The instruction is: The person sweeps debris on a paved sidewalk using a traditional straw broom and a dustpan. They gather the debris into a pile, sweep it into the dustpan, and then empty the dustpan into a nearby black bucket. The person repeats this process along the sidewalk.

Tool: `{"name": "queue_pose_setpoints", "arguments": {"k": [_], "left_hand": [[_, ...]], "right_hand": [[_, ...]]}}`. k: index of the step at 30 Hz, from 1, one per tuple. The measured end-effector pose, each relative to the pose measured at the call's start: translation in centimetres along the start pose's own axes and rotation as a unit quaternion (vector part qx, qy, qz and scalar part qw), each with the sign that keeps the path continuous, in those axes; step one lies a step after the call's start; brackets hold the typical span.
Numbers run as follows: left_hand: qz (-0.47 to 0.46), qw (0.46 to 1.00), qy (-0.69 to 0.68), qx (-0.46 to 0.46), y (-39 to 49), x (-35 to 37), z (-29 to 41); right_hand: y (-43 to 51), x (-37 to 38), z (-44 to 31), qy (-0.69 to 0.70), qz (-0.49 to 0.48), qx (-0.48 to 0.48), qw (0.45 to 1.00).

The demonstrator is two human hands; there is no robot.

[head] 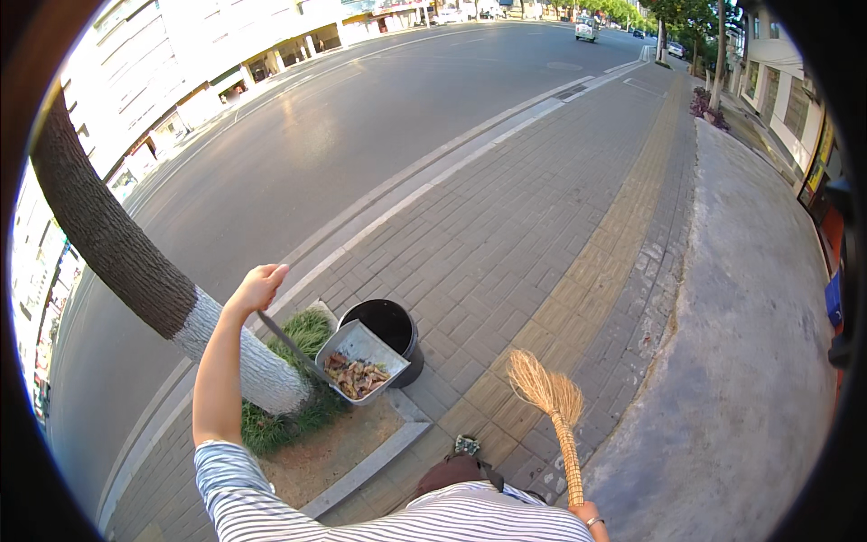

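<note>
My left hand (260, 290) is closed around the dark handle (291, 347) of a metal dustpan. Dry leaves (357, 377) lie in the pan (371, 347), which is held up with its front edge over the near side of a black bucket (410, 371). The part of the bucket's mouth that shows looks dark inside. Down at the lower right, my right hand (586, 513) grips a straw broom (566, 450) by its bound handle. The broom's bristles (542, 385) point up and away from me, above the paving.
A tree trunk (129, 264), painted white low down, stands left in a grassy, stone-edged bed (366, 467). Beyond the kerb (420, 193) runs the road (325, 129), with a small vehicle (586, 28) far off. Yellow tactile paving (589, 264) and a concrete strip (738, 284) lie right.
</note>
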State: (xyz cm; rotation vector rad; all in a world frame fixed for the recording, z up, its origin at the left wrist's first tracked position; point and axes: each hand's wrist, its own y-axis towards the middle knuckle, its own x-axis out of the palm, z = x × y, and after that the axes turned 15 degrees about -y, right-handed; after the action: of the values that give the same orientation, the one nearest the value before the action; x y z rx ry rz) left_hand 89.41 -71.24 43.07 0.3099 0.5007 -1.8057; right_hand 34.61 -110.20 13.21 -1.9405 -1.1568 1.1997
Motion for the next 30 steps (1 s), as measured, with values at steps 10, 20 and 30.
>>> {"name": "queue_pose_setpoints", "arguments": {"k": [10, 20, 30], "left_hand": [[-0.212, 0.873, 0.412, 0.151, 16.2, 13.8, -4.4], [-0.441, 0.703, 0.532, 0.168, 13.6, 29.2, -16.2], [-0.495, 0.64, 0.561, 0.176, 11.2, 31.5, -18.6]], "right_hand": [[11.1, 9.5, 10.1, -0.234, 0.115, -0.017, 0.965], [6.7, 12.5, 5.6, -0.106, 0.091, 0.095, 0.986], [-0.8, 12.4, -2.8, 0.088, 0.104, 0.158, 0.978]]}}
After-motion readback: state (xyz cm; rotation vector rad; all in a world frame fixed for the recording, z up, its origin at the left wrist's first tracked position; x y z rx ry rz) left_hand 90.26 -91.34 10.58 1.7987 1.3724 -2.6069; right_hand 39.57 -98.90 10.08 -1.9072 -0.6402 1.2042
